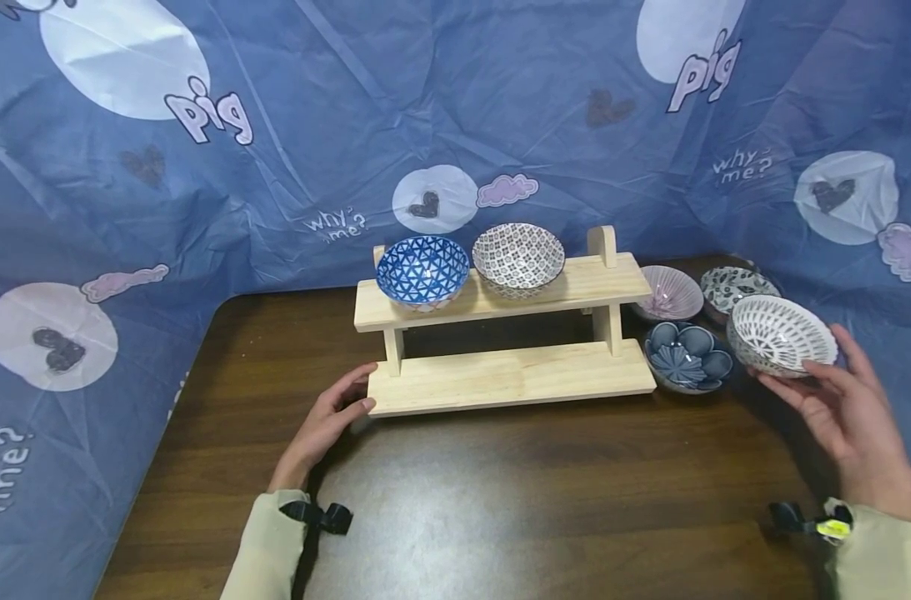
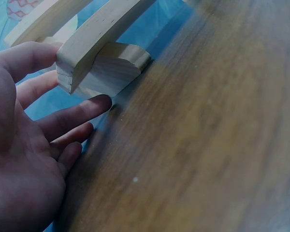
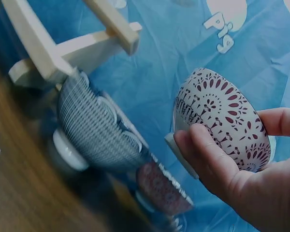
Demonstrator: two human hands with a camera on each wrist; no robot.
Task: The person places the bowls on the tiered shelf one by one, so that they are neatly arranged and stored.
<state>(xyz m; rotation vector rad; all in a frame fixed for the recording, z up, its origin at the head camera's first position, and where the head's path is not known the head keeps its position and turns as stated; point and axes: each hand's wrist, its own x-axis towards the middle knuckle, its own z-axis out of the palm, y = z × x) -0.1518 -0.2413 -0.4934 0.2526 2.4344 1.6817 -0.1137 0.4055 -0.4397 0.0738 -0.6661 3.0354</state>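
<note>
My right hand (image 1: pixel 856 412) holds a white bowl (image 1: pixel 779 333) with dark strokes inside, raised beside the other bowls; its thumb and fingers are at the rim and side. Dark red petal patterns cover the outside of this bowl (image 3: pixel 222 111) in the right wrist view. My left hand (image 1: pixel 335 421) touches the left end of a two-tier wooden shelf (image 1: pixel 511 379) with thumb and index finger, at its lower board. In the left wrist view the other fingers (image 2: pixel 77 116) extend loosely below the board end. A blue patterned bowl (image 1: pixel 422 271) and a grey-patterned bowl (image 1: pixel 518 257) sit on the upper board.
Right of the shelf stand a blue flower-shaped bowl (image 1: pixel 688 358), a pink ribbed bowl (image 1: pixel 668 292) and a leaf-patterned bowl (image 1: pixel 733 287), close together. Blue printed cloth (image 1: pixel 290 167) hangs behind and beside the brown wooden table (image 1: pixel 500 500).
</note>
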